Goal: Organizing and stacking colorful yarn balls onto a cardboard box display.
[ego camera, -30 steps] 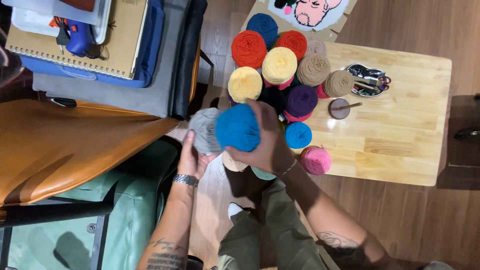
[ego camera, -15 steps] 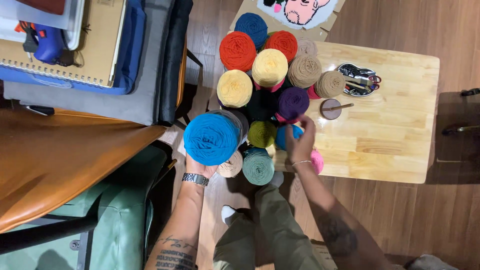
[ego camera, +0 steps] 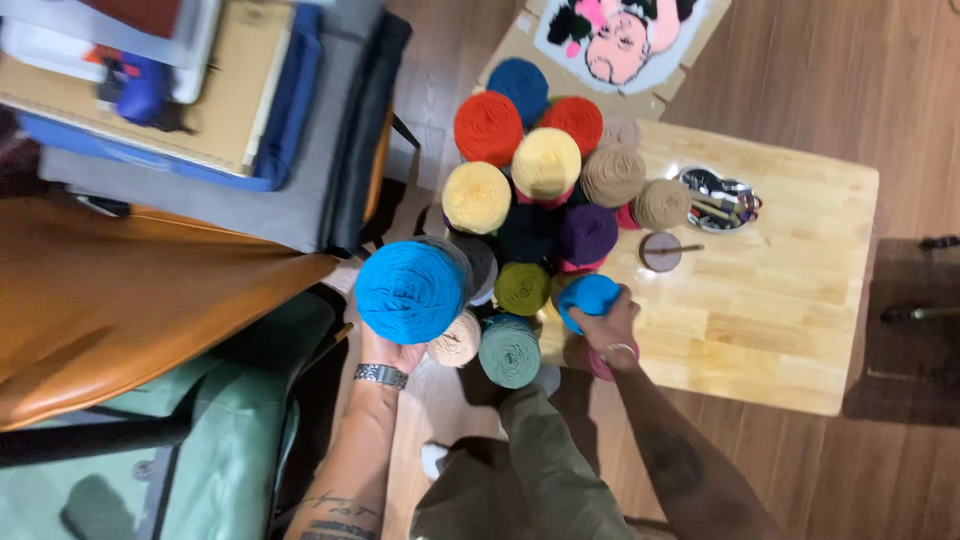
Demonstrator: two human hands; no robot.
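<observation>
While a left hand [ego camera: 388, 350] with a metal wristwatch [ego camera: 381, 376] lifts a large bright-blue yarn cone [ego camera: 411, 292] clear of the pile, fingers clasped around its underside, the right hand [ego camera: 608, 325] closes over a smaller blue yarn ball [ego camera: 588, 296] at the near edge of a light wooden table [ego camera: 790, 300]. The big blue cone sits above the gap between the table and an orange-brown seat [ego camera: 120, 300]. The small ball rests among the other yarn, just in front of a pink ball [ego camera: 598, 362] partly hidden beneath the wrist.

The sorting appears to be in its early stages: only two pieces are in hand, and the cluster looks largely intact. Nearest the person stand a teal cone [ego camera: 509, 350], a beige cone [ego camera: 457, 342] and an olive cone [ego camera: 522, 288]. Behind them are purple [ego camera: 588, 232], yellow [ego camera: 476, 197], pale-yellow [ego camera: 546, 163] and tan cones [ego camera: 612, 176], then orange [ego camera: 489, 128], red [ego camera: 572, 122] and dark-blue cones [ego camera: 518, 86] at the far end.

Farther right, a shallow metal dish [ego camera: 722, 196] holds what look like scissors and small tools, too jumbled to tell apart. A small round brown lid [ego camera: 660, 252] lies just beside it. Beyond the table, a tufted picture [ego camera: 625, 35] lies on cardboard.
</observation>
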